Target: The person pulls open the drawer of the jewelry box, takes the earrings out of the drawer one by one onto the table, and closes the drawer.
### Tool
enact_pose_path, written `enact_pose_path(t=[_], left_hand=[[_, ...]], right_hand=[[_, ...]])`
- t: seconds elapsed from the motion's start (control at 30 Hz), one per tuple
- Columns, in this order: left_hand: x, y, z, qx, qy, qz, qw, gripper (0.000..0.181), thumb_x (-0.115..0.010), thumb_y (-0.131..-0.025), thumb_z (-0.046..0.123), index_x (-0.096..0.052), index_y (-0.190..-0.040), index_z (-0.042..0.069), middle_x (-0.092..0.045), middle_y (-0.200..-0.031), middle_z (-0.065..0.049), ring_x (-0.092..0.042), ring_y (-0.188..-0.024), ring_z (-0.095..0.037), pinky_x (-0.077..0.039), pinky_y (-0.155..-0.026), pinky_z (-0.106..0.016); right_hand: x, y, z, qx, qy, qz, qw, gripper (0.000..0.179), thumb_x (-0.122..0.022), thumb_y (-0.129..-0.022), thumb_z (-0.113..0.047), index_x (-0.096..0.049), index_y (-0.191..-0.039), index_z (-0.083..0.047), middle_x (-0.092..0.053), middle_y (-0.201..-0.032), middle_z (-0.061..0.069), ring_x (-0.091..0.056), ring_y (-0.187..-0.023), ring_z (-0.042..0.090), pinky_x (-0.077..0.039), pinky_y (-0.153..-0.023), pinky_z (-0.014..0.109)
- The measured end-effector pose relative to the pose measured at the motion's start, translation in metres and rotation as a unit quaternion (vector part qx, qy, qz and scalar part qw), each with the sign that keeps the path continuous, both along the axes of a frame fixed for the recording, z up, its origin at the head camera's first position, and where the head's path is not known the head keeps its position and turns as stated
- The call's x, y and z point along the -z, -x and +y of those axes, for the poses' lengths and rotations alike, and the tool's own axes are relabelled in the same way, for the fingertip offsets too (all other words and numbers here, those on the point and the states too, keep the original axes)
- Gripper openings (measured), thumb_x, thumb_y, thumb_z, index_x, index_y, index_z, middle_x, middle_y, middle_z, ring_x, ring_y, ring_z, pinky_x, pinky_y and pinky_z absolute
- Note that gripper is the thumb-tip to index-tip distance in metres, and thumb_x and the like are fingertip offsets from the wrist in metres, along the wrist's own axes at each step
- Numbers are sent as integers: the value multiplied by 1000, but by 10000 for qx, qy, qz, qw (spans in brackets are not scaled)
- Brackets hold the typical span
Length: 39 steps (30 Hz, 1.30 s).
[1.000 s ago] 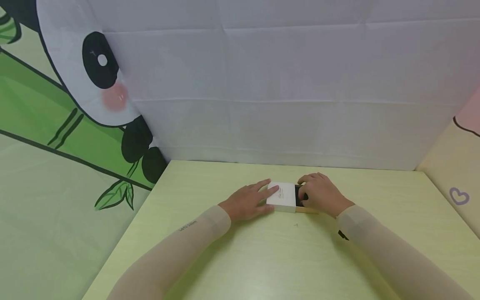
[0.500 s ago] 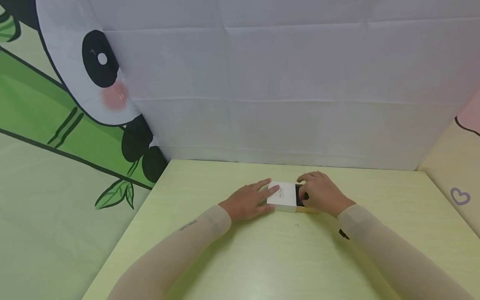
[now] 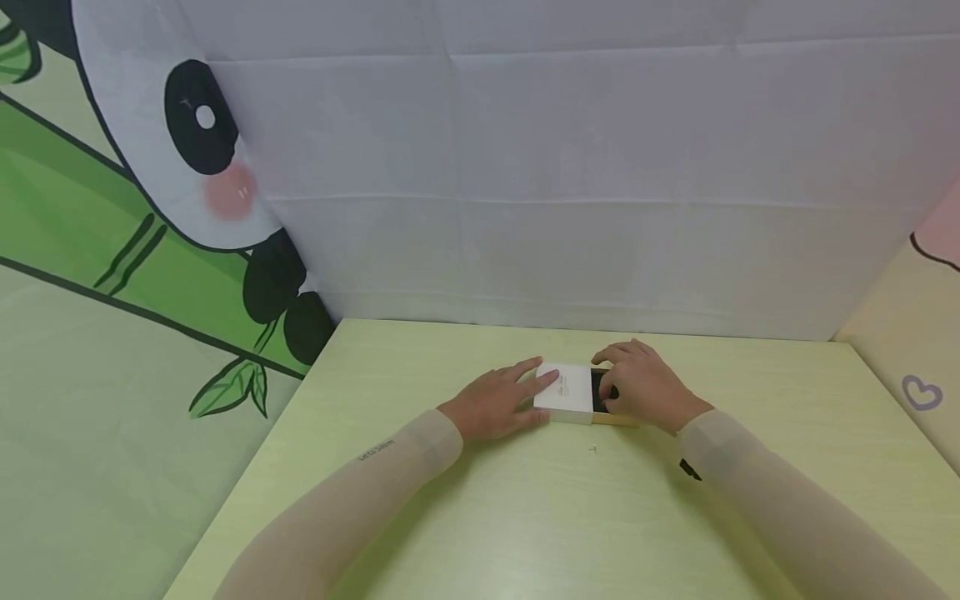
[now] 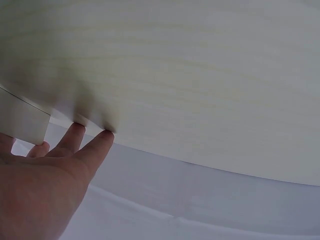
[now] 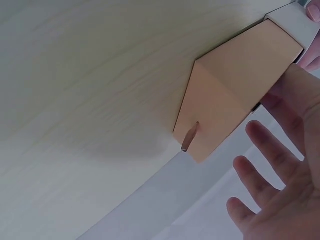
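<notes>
A small drawer box lies flat on the table, its white sleeve (image 3: 566, 392) printed with fine lettering. Out of the sleeve's right end sticks a tan drawer (image 5: 235, 85) with a dark inside and a short pull tab (image 5: 190, 137) on its end face. My left hand (image 3: 495, 404) rests at the sleeve's left end with fairly straight, spread fingers, some on its top and sides. My right hand (image 3: 641, 387) bends over the drawer, thumb and forefinger dipping inside. Its other fingers stand apart beyond the far side. What those two fingertips touch is hidden.
The pale wood-grain table (image 3: 525, 508) ends at a white cloth wall (image 3: 570, 183) just behind the box. A panda-and-bamboo printed sheet (image 3: 150, 250) rises at the left. On the right stands a cream panel (image 3: 900, 358) with a heart.
My right hand has shifted very slightly up and right over the drawer. My left hand and the box stay practically where they were.
</notes>
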<state>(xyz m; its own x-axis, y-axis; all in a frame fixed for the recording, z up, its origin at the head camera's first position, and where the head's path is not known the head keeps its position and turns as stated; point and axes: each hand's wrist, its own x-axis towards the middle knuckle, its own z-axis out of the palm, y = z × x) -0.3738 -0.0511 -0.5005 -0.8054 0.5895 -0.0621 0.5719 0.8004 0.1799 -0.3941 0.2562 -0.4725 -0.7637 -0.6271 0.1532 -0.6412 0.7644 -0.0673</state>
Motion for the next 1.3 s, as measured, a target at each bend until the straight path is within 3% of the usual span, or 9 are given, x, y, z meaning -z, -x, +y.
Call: enact_pose_path(t=[0.8,1.3], left_hand=[[5,5,0,9,-52,-52,10000,78,-55,-123,63,-26,-190,38,-26,-200,-6,-43,-180,-35,-43,-144,-61],[1,0,2,-8,-7,33,10000,76,-54,-123,62,-27,-190,37,-27,-199,-6,-43,-180,-33,-44,-143,-60]], right_hand=[[4,1,3,-62,53,33,10000,10,-97,-94,-10,-93,-90,-19,-80,-148,14,-68,-151,44,-41,-140,75],[3,-2,3,-37,95,61,9999,15,-97,-94,-10,-91,-86,-20,-81,-147,13,-68,-150,43,-41,-140,76]])
